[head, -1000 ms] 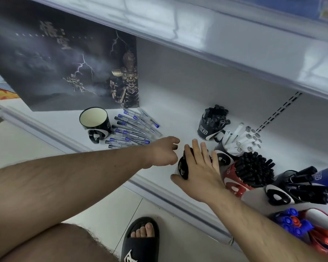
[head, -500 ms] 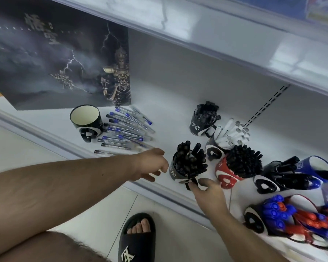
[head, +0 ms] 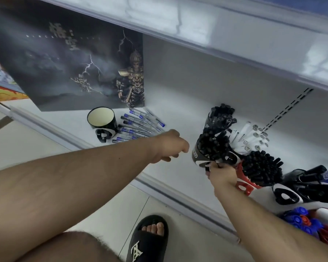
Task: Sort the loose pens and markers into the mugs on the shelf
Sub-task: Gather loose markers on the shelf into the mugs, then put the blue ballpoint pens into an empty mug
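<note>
Black mug [head: 206, 154], crammed with pens, is being pinched at its handle by the right hand [head: 221, 173], likely for repositioning; left hand [head: 169, 146] is hovering curled, empty, near loose blue pens [head: 138, 125] beside an empty mug [head: 101, 120]

Empty mug [head: 100, 119]: black outside, cream inside, upright, handle toward the shelf's front edge; serves as landmark.
Loose pens [head: 138, 123]: clear barrels with blue caps, lying flat in a fanned heap, just right of the empty mug.
Black-marker mug [head: 210, 148]: dark with a white patch, tilted, packed with black-capped markers; well right of the empty mug.
Rear black mug [head: 219, 118]: holds black markers, farther right and back.
White-marker mug [head: 250, 138]: white barrels, grey ends, tilted.
Red mug [head: 244, 181]: crammed with black markers, handle forward.
Far-right mugs [head: 299, 188]: lying over, black markers inside.
</note>
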### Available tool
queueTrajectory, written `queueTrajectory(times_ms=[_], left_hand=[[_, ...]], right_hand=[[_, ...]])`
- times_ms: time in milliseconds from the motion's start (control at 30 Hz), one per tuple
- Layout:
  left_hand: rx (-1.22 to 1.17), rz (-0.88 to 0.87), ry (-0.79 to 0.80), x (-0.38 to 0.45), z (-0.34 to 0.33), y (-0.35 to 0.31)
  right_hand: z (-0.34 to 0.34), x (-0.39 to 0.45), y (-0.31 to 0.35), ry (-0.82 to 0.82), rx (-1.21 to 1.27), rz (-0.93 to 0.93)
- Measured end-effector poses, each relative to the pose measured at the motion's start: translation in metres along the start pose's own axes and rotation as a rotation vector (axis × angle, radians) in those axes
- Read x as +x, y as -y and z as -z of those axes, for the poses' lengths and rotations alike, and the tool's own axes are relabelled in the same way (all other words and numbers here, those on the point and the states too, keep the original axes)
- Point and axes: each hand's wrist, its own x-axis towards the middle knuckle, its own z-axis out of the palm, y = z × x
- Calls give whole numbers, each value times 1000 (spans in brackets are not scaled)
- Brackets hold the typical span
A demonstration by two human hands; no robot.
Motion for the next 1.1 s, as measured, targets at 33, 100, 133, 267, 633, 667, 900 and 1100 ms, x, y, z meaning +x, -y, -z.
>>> queueTrajectory(times_ms=[33,100,133,267,633,667,900,1100], left_hand=[[-50,-10,-9,-5,4,-2],[-127,-26,-33,-14,12,0],[-142,-30,-53,-20,16,2],[-186,-45,-199,-32,45,14],[-49,211,-1019,14,122,119],[-103,245,-1024,21,124,124],[-244,359,-884,61,139,163],[-419,169,-919,64,133,159]], right_hand=[[-3,9,-2,-17,1,2],[-13,27,-10,-29,39,-15],[-17,32,-12,-32,49,-23],[-8,-14,4,-13,30,10],[-50,-82,85,386,65,161],[-54,-82,90,414,63,152],[-66,-68,96,455,75,128],[-60,-65,88,479,18,148]])
